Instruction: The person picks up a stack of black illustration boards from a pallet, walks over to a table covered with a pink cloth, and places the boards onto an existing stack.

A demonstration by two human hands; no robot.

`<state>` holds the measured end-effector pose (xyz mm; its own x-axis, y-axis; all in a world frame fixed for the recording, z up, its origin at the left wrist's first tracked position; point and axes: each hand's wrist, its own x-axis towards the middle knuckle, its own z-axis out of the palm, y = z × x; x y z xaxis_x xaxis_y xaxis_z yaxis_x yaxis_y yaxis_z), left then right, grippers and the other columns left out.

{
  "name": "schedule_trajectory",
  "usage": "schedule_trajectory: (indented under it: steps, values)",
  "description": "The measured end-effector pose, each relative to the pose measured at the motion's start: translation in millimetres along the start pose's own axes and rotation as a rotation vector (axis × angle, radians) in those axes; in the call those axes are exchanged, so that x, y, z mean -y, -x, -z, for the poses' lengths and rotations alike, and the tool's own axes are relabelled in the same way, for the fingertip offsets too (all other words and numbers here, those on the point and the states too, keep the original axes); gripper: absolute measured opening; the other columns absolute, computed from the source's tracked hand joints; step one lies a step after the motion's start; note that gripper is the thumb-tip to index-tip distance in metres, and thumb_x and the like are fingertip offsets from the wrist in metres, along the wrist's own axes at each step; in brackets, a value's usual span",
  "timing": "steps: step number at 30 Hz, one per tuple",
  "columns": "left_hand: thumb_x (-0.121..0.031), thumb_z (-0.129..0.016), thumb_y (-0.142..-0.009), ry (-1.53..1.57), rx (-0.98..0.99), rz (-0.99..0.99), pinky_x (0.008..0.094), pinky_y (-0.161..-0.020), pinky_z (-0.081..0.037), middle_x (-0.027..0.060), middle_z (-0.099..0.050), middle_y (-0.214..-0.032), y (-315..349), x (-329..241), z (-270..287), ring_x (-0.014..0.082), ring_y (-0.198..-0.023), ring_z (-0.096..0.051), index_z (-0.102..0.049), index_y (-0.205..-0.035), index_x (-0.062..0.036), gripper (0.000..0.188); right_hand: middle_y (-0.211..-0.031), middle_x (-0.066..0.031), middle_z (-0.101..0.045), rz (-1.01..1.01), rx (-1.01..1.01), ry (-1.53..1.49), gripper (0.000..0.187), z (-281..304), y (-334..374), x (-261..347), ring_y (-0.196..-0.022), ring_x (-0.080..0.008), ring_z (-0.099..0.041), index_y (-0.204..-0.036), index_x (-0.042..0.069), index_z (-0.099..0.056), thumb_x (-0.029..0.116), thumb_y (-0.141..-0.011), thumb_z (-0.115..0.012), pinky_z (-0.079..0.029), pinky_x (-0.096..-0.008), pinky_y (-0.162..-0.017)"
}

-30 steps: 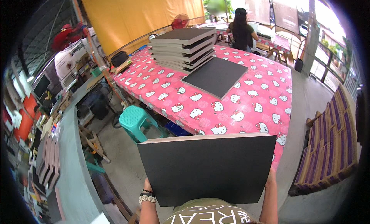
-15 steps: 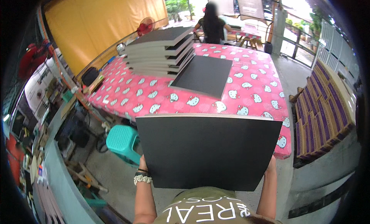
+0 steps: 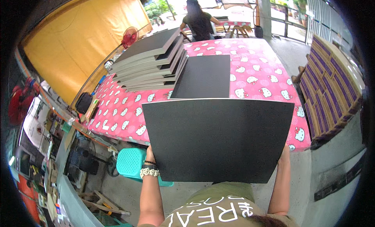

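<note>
I've got both hands on a black-faced panel (image 3: 218, 141), holding it in front of the near edge of the pink worktop (image 3: 259, 80) and hiding part of that edge from me. My left hand (image 3: 150, 154) holds the panel's left side and my right hand (image 3: 284, 154) its right side. Most of the fingers are behind the panel, so I can't tell how far they are curled. The left wrist carries a dark beaded bracelet (image 3: 149, 162) and a pale braided band (image 3: 150, 172).

On the left half of the worktop I see an uneven stack of panels (image 3: 148, 65), its top face dark and its sides greyish. Just right of the stack, a single dark panel (image 3: 205, 76) lies flat on the worktop; I can't tell whether the two touch. A dark bag (image 3: 84, 102) sits at the worktop's left edge, and a turquoise stool (image 3: 131, 162) stands before its near left side. Beyond its far edge, a co-worker (image 3: 199, 24) faces away from me. Brown-and-purple bundles (image 3: 328, 86) are piled to its right.
</note>
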<state>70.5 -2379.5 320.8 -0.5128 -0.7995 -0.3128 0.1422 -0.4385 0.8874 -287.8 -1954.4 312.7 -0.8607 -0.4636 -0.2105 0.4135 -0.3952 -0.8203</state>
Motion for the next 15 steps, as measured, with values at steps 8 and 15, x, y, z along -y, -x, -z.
schedule_trajectory:
  steps: [8,15]
  values:
    - [-0.043,-0.036,-0.095,-0.325,-0.119,-0.132,0.0347,-0.092,-0.042,0.0122,-0.053,-0.122,-41,26,16,0.0236,-0.108,-0.053,-0.049,-0.123,0.003,0.056,-0.122,-0.0142,-0.054,0.321,-0.286,0.612,0.052,-13,-31,38,-0.115,-0.0233,-0.049,-0.122,-0.003,-0.052,0.037,-0.09,-0.047,-0.032,-0.033,-0.1]
    - [-0.049,-0.046,-0.09,-0.17,0.026,0.212,0.0381,-0.095,-0.042,0.0128,-0.054,-0.122,51,35,6,0.0257,-0.11,-0.053,-0.046,-0.126,0.0004,0.061,-0.131,-0.0132,-0.046,-0.281,0.001,0.299,0.068,25,55,-6,-0.118,-0.0212,-0.045,-0.135,0.002,-0.036,0.037,-0.081,-0.057,-0.031,-0.0343,-0.101]
